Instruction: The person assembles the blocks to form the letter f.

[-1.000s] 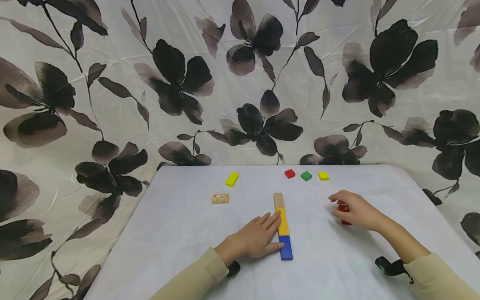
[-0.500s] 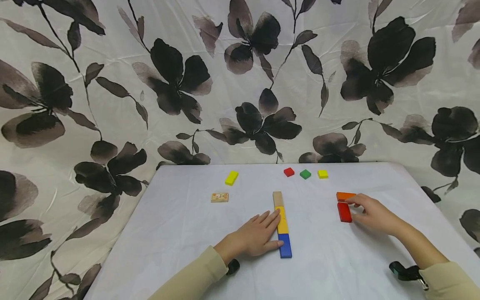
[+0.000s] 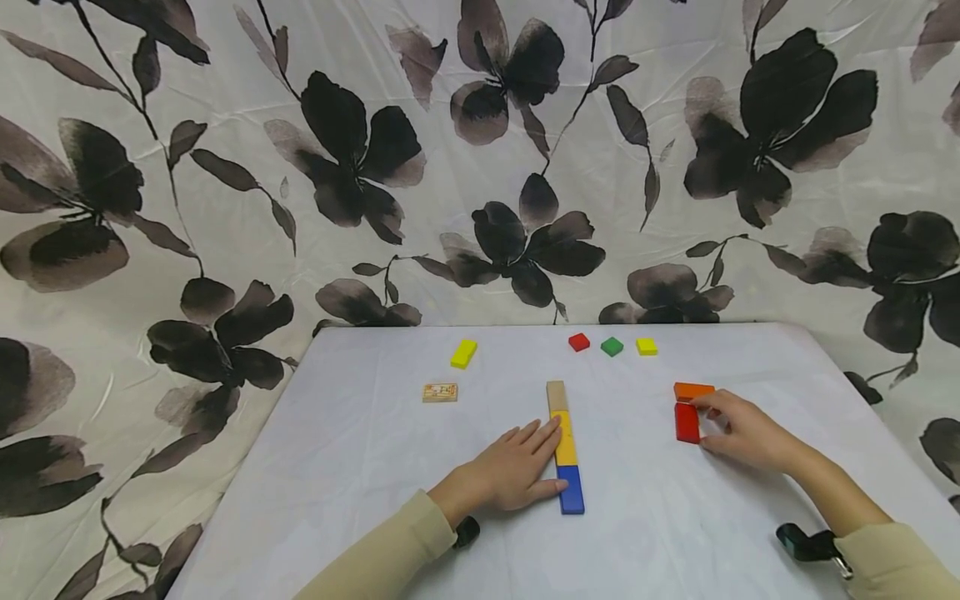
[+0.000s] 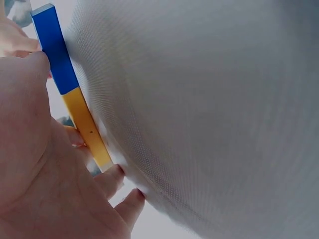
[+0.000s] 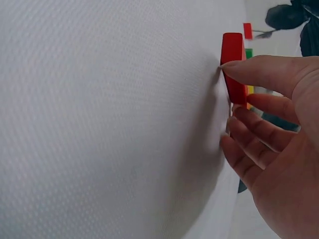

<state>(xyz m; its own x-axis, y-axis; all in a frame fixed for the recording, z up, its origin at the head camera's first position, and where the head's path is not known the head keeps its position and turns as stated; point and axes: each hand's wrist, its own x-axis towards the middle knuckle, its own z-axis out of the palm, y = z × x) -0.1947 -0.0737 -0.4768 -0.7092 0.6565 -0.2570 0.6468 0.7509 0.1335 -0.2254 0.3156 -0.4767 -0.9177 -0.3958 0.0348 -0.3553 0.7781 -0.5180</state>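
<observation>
Plainly, a white-covered tabletop (image 3: 360, 467) carries everything, with a pale cloth (image 3: 630, 192) printed with dark flowers hanging behind its far edge. Near the middle runs a row of blocks (image 3: 566, 442), tan at the far end, yellow between and blue nearest. The left hand (image 3: 506, 477) lies against its left side, fingers extended, fingertips on the yellow and thumb on the blue. To the right, the right hand (image 3: 750, 435) pinches a red block (image 3: 686, 423) between thumb and bent index finger, just on the near side of an orange block (image 3: 691, 391). Far left sit a printed wooden block (image 3: 440, 392) and a yellow block (image 3: 464, 353); along the far edge, right of these, are small red (image 3: 579, 342), green (image 3: 612, 346) and yellow pieces (image 3: 647, 347).
</observation>
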